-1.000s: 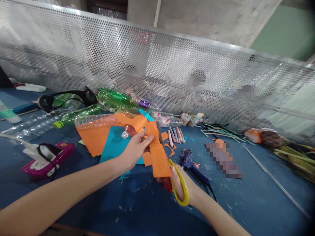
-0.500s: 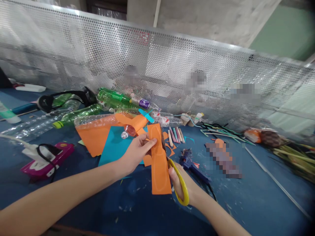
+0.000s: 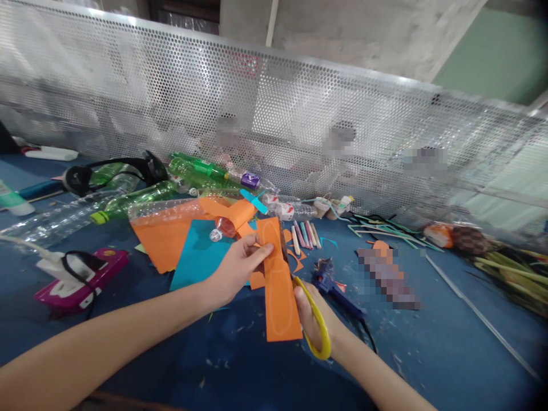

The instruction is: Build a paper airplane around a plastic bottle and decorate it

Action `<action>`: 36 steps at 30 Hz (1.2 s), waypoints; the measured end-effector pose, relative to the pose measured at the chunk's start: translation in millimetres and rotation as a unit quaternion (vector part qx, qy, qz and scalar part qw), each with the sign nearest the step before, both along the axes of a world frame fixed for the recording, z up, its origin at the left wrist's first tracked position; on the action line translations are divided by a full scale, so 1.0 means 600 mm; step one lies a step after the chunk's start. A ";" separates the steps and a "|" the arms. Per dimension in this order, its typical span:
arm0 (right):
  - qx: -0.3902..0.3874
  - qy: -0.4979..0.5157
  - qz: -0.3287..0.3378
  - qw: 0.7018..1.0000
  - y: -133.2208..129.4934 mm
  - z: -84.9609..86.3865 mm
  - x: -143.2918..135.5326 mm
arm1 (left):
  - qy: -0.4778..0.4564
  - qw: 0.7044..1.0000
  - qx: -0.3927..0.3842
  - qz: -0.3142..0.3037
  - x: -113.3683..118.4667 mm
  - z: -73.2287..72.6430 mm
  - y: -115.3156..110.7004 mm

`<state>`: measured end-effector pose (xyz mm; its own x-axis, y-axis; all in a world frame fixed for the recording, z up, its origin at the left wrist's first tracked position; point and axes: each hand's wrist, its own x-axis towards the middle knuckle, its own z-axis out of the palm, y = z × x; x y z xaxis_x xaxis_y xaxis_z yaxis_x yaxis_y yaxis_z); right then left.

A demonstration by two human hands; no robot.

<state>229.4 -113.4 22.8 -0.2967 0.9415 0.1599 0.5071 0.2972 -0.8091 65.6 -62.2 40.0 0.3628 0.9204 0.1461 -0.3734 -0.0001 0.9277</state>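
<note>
My left hand (image 3: 237,262) pinches a long orange paper strip (image 3: 280,297) between thumb and fingers, near its upper half. Pale outlines of rounded shapes are drawn on the strip. My right hand (image 3: 312,317) grips yellow-handled scissors (image 3: 323,337) at the strip's right edge. Their dark blades lie along that edge, partly behind the paper, so I cannot tell how far apart they are. Behind my left hand lies a blue paper sheet (image 3: 192,251). Orange paper scraps (image 3: 295,261) lie just beyond the strip.
A blue glue gun (image 3: 338,294) lies right of the scissors, near several chalk sticks (image 3: 306,234). Plastic bottles (image 3: 141,197) lie along the perforated metal panel (image 3: 171,85). At left is a magenta power strip (image 3: 81,285) with a plug. Dry stalks (image 3: 514,271) lie far right.
The lower end of the orange strip has swung slightly to the right. The scissors and my right hand have shifted a little with it; my left hand keeps its pinch.
</note>
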 end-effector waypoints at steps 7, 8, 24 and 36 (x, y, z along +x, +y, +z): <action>-0.019 0.017 -0.027 0.999 0.000 -0.016 0.002 | -0.038 0.998 -0.027 -0.033 0.001 -0.002 0.001; -0.020 0.010 -0.027 0.999 0.000 -0.015 0.002 | -0.045 0.998 -0.032 -0.040 0.001 -0.003 0.002; -0.025 -0.015 -0.018 0.999 0.009 -0.023 0.005 | -0.054 0.997 -0.051 -0.037 0.002 -0.009 0.005; 0.005 0.008 -0.013 1.000 0.005 -0.011 0.005 | -0.051 0.997 -0.034 -0.041 0.000 -0.005 0.005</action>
